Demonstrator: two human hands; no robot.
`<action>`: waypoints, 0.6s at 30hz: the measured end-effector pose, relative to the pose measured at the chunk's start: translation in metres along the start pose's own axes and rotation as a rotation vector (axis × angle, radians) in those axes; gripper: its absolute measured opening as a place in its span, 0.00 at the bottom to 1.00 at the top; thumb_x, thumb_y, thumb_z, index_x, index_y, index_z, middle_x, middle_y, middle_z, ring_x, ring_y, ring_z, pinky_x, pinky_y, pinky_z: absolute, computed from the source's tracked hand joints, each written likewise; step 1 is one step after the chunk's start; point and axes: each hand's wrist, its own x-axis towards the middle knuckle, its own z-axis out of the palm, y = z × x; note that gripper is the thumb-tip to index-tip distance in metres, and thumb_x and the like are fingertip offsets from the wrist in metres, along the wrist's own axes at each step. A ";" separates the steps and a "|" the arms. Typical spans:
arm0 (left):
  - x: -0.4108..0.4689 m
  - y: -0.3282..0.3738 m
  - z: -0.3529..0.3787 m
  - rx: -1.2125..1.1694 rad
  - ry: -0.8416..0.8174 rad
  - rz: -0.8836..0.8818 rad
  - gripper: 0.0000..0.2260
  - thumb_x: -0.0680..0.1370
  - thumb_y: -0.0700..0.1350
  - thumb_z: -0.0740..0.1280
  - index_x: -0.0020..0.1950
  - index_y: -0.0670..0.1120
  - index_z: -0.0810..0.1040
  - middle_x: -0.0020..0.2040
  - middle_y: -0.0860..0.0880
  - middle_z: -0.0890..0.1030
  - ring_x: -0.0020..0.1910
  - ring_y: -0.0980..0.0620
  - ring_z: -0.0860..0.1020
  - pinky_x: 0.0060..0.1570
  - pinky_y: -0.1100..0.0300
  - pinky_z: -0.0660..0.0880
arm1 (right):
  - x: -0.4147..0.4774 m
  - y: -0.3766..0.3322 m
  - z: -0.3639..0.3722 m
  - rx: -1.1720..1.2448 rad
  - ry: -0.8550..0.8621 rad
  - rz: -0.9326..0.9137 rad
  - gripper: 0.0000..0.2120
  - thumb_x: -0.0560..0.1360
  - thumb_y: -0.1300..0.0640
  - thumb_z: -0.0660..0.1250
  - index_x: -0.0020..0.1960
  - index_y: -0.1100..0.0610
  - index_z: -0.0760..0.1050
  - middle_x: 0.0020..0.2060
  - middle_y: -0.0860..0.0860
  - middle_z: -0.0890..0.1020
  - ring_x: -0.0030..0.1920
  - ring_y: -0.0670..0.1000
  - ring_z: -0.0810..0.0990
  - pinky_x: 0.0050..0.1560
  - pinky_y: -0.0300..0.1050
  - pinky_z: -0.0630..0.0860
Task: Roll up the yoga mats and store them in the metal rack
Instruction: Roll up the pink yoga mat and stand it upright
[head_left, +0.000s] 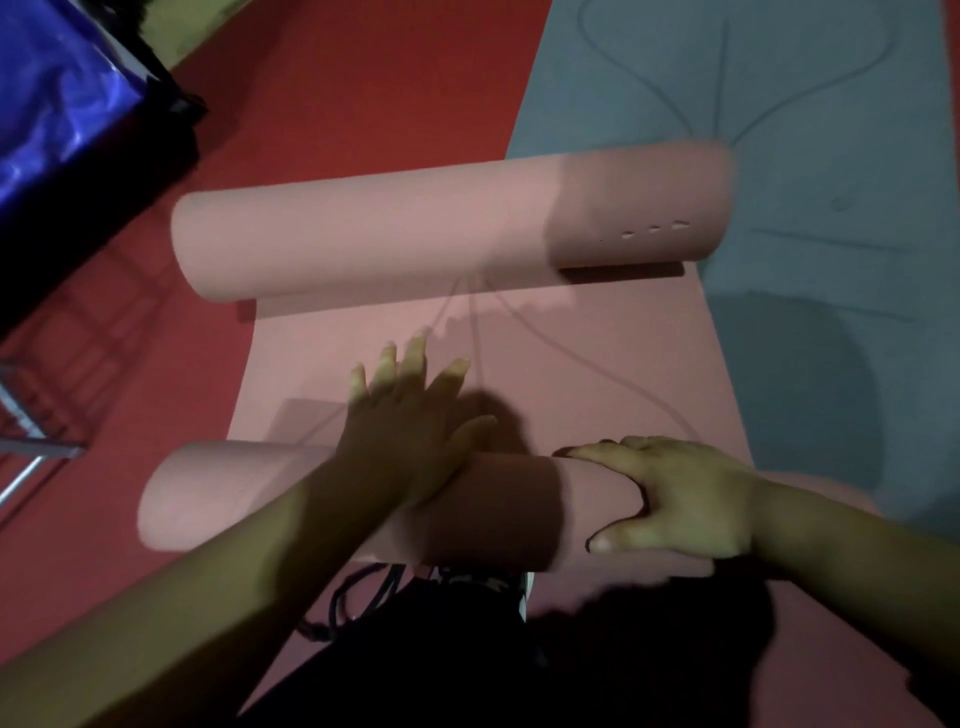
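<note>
A pink yoga mat (545, 364) lies on the red floor, curled into a roll at both ends. The far roll (447, 228) lies across the middle of the view. The near roll (218, 499) lies just in front of me. My left hand (410, 421) rests on top of the near roll with its fingers straight and spread. My right hand (675, 499) grips the near roll further right, fingers over the top and thumb on the near side. A grey-blue mat (789, 130) lies flat at the upper right.
Thin metal bars of a rack (31, 431) show at the left edge. A shiny blue and black object (67, 104) fills the upper left corner. Dark clothing and black cords (395, 613) sit below the near roll. Red floor (374, 78) stretches between them.
</note>
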 end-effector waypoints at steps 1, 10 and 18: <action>0.000 0.001 -0.003 0.000 0.006 -0.001 0.41 0.69 0.75 0.35 0.80 0.61 0.50 0.83 0.45 0.43 0.82 0.38 0.46 0.77 0.36 0.46 | 0.003 0.001 -0.003 0.036 -0.014 0.007 0.44 0.63 0.21 0.64 0.75 0.27 0.52 0.66 0.37 0.72 0.67 0.43 0.70 0.69 0.43 0.66; -0.026 -0.002 0.008 -0.013 -0.066 0.014 0.46 0.67 0.81 0.36 0.82 0.61 0.45 0.84 0.46 0.45 0.82 0.43 0.44 0.78 0.38 0.45 | 0.020 0.008 -0.014 0.177 -0.044 0.084 0.52 0.58 0.18 0.65 0.76 0.27 0.48 0.73 0.38 0.70 0.73 0.43 0.68 0.74 0.43 0.64; 0.007 -0.021 0.013 -0.034 -0.069 0.049 0.43 0.71 0.79 0.40 0.81 0.59 0.50 0.83 0.46 0.38 0.81 0.41 0.37 0.77 0.35 0.42 | 0.006 -0.030 0.020 -0.346 0.623 -0.069 0.28 0.79 0.35 0.53 0.76 0.43 0.66 0.57 0.49 0.78 0.54 0.57 0.78 0.52 0.55 0.75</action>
